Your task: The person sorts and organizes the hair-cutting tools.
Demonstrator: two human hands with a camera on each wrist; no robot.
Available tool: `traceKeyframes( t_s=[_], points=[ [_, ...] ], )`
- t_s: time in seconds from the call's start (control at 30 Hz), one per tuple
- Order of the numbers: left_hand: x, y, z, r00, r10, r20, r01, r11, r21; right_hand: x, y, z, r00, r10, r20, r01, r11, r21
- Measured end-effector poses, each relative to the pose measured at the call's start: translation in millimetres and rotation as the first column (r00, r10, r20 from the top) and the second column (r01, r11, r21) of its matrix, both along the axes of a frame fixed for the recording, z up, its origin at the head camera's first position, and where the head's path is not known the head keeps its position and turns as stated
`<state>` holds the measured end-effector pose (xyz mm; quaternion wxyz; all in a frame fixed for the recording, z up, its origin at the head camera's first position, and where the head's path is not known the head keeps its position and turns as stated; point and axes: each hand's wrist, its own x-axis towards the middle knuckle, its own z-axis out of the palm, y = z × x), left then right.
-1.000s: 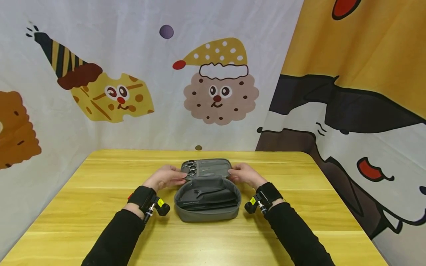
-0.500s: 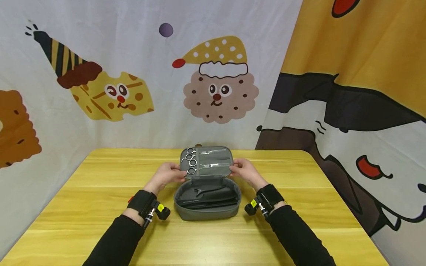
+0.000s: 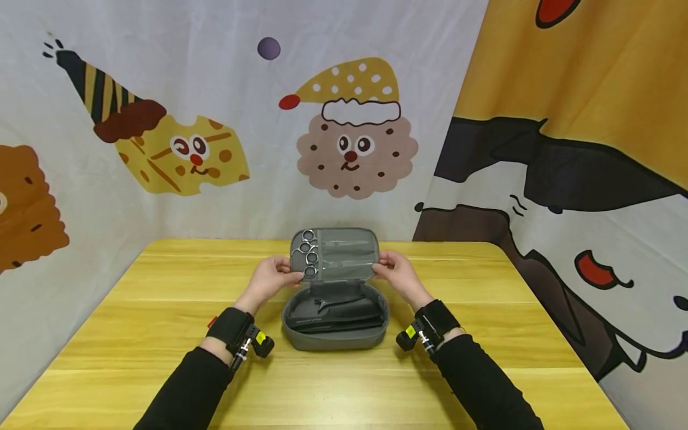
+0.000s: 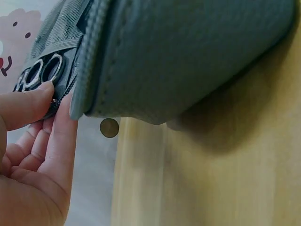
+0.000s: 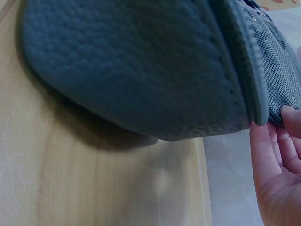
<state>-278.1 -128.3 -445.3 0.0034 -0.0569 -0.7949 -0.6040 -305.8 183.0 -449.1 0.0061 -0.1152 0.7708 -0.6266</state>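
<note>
A grey zippered case stands unfolded on the table, its lid tilted up at the back. My left hand pinches the lid's left edge between thumb and fingers; in the left wrist view the thumb lies just below the scissor rings. On the other side my right hand pinches the lid's right edge, thumb on the inner mesh. Several scissors sit in the lid's pockets, ring handles at the left. Inside the base lie a dark hair clip and long black items, partly hidden.
The case stands toward the back of a wooden table, near its far edge. Behind hangs a white curtain printed with cartoon food. Both wrists carry black straps with small cameras.
The lid has risen from lying back to standing more upright, with both hands still holding its edges. The scissors inside it show more fully, and the base has stayed in place.
</note>
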Motion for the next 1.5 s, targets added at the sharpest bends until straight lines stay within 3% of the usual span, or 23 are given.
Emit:
traceKeyframes(
  t_s=[0.3, 0.57, 0.87, 1.1, 1.4, 1.5],
  points=[
    [-0.6, 3, 4.3, 0.99, 0.0, -0.145, -0.022, 0.988, -0.151, 1.0, 5, -0.4, 0.997, 0.002, -0.083, 0.0, 1.0, 0.02],
    [-0.5, 0, 1.8, 0.955, -0.05, -0.291, -0.064, 0.927, -0.369, 5.5, 8, -2.9, 0.991, 0.013, -0.137, -0.005, 0.998, 0.061],
    [2.8, -1, -1.8, 0.95, -0.089, -0.3, -0.042, 0.914, -0.403, 9.9, 10, -3.3, 0.99, 0.017, -0.141, -0.001, 0.994, 0.111],
    [3.7, -1, -3.2, 0.943, -0.101, -0.317, -0.035, 0.917, -0.396, 10.5, 12, -4.7, 0.985, 0.04, -0.17, -0.016, 0.99, 0.14],
    [6.2, -3, -4.3, 0.924, -0.133, -0.358, -0.036, 0.903, -0.428, 17.2, 15, -4.9, 0.986, 0.044, -0.158, -0.019, 0.988, 0.154],
    [6.3, -3, -6.0, 0.909, -0.16, -0.384, -0.031, 0.894, -0.447, 19.8, 15, -4.0, 0.987, 0.045, -0.157, -0.017, 0.985, 0.172]
  ],
)
